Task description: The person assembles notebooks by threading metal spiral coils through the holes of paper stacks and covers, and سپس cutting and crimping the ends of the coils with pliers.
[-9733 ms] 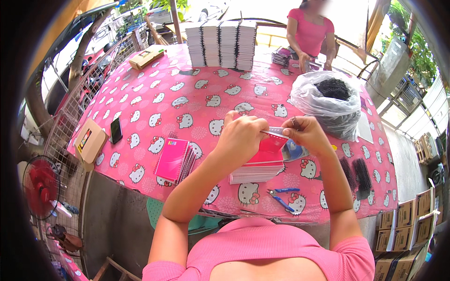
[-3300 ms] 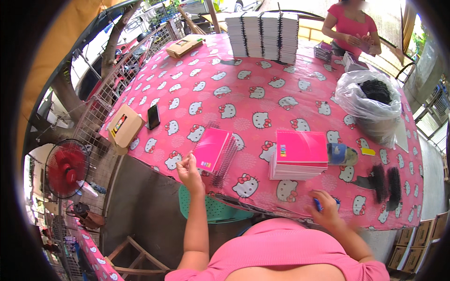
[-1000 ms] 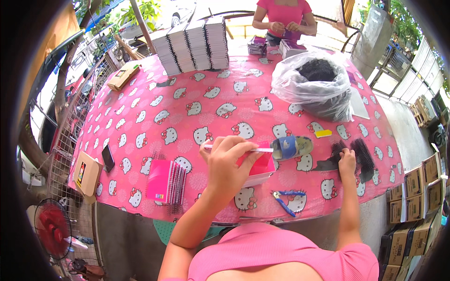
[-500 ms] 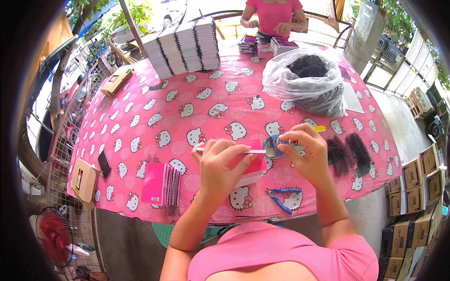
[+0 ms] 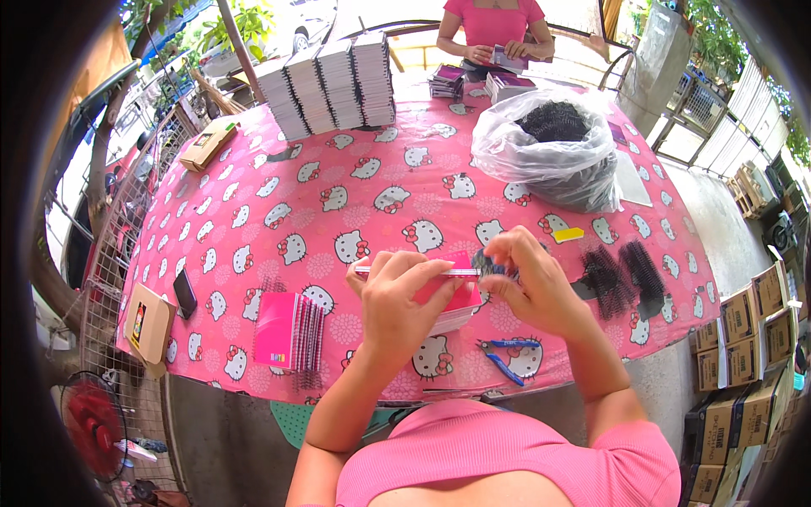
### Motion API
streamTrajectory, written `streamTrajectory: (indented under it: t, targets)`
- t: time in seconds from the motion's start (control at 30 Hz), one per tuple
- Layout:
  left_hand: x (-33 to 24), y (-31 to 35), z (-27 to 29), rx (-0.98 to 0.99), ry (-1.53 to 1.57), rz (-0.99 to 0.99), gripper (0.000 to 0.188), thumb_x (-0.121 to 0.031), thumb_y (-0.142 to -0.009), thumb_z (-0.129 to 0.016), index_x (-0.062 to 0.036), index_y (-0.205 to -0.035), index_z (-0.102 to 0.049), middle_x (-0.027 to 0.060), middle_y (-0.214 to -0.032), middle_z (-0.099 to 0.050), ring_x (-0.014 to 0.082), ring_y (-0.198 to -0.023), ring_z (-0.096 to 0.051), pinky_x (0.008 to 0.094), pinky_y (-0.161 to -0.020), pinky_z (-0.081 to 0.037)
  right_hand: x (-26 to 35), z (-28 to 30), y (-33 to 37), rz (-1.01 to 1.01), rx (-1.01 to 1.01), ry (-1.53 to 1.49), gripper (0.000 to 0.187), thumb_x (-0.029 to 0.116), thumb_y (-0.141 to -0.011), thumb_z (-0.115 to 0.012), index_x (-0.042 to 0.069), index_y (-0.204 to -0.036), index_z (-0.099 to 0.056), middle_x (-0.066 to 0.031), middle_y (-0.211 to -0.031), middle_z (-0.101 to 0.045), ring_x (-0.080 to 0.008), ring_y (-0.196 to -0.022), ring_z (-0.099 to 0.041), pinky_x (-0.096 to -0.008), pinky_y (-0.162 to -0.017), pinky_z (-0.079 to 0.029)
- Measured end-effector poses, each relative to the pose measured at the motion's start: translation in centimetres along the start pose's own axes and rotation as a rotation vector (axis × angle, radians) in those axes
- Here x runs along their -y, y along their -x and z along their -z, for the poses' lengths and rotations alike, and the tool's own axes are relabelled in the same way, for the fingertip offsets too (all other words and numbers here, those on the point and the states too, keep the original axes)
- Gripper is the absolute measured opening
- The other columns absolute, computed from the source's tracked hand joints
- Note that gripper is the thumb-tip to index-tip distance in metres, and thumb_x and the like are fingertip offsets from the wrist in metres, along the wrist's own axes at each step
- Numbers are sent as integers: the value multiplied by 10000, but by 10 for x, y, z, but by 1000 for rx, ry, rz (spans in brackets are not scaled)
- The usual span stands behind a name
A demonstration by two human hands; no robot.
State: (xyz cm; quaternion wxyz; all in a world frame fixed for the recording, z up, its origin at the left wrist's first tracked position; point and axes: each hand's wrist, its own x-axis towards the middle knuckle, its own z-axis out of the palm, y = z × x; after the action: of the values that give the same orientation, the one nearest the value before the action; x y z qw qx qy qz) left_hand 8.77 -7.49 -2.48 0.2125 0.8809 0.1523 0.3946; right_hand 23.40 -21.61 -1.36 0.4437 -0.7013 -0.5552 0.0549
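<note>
My left hand [image 5: 401, 291] grips a thin pink notebook [image 5: 460, 273] by its edge, holding it edge-on above a stack of pink-covered notebooks [image 5: 456, 319]. At the notebook's right end, my right hand [image 5: 528, 279] has its fingers pinched together. Something small, dark and bluish [image 5: 498, 264] shows beneath those fingers; its kind is not clear. Blue-handled cutting pliers [image 5: 509, 359] lie on the table below my right hand. To the left, a pile of pink spiral notebooks [image 5: 287, 331] lies on the cloth.
Black binding coils [image 5: 610, 283] lie at right, near a yellow strip [image 5: 569, 234]. A clear plastic bag [image 5: 498, 152] full of coils stands behind. Tall notebook stacks [image 5: 329, 89] stand at the back left. A phone [image 5: 186, 293] lies left. Across the table, a person [image 5: 494, 34] handles notebooks.
My right hand has moved slightly left and down, closer to the notebook's end. The yellow strip shows more fully. Across the table, the person has lifted a notebook.
</note>
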Motion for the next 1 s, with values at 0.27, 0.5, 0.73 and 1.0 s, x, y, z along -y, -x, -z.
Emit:
streamTrajectory:
  t: [0.27,0.5,0.73,1.0]
  targets:
    - [-1,2,-1,-13,25,26,244,-159,-659,-817,-125,-889,-742,-12,-856,-673,153,-849,-581,341,-897,-325,4,-7,-2,183,4,196,186,212,-861,-660,70,-955,-586,-94,-880,-577,-302,-713,-609,-384,-536,-470]
    - [1,4,0,-8,65,38,252,-141,-649,-816,-113,-885,-732,-2,-853,-681,164,-842,-589,330,-872,-354,17,-13,-4,124,-66,190,156,179,-825,-678,55,-861,-590,-84,-791,-571,-296,-741,-606,-387,-551,-468]
    - [2,5,-1,-34,33,-11,246,-159,-644,-828,-115,-866,-733,1,-830,-678,164,-823,-592,336,-870,-356,25,-26,-3,124,-151,304,109,119,-805,-671,44,-814,-592,-108,-775,-578,-306,-769,-610,-399,-637,-482]
    - [7,4,3,-84,39,-75,263,-233,-660,-819,-132,-871,-697,0,-832,-645,198,-869,-579,391,-839,-346,-180,24,22,-109,259,531,386,288,-745,-730,43,-1009,-593,-139,-898,-628,-352,-864,-616,-415,-782,-504]
